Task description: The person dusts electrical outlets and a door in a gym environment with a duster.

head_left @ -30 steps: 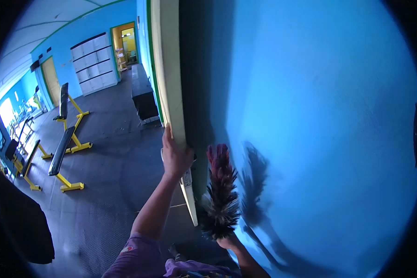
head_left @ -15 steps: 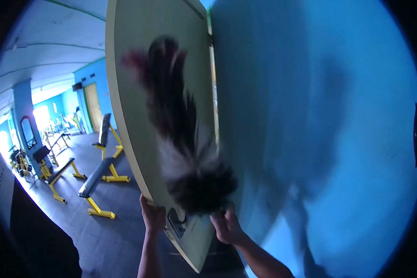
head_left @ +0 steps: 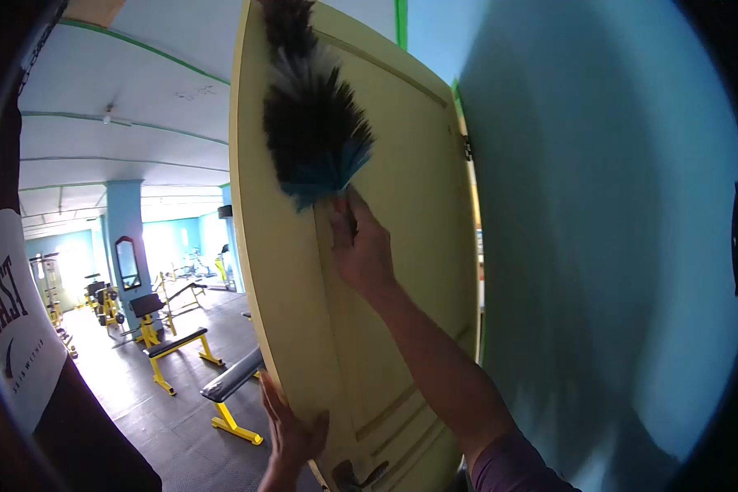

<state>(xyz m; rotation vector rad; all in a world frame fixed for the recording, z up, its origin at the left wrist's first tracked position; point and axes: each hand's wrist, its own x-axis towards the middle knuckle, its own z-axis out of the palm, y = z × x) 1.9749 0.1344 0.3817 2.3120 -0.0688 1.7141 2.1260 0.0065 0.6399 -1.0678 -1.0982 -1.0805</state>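
Note:
My right hand [head_left: 361, 242] is closed around the handle of a feather duster [head_left: 316, 123]. Its dark, grey and blue feathers rise above the hand along the upper part of a cream door [head_left: 410, 189], and the tip runs up to the top of the view. Lower down, my left hand [head_left: 293, 435] rests at the door's free edge, fingers stretched out and thumb apart. Just right of that hand is the dark door handle [head_left: 373, 474], partly cut off by the bottom of the view.
To the right, a blue wall [head_left: 566, 246] stands close to the door. Black and yellow gym benches [head_left: 236, 377] stand on the dark floor at left. A blue pillar [head_left: 123, 217] carries a mirror [head_left: 126, 261]. A white printed panel [head_left: 16, 303] on something black fills the near left.
My right hand has risen with the duster from near the door handle to the door's upper part. My left hand's fingers have straightened at the edge. The view has tilted upward.

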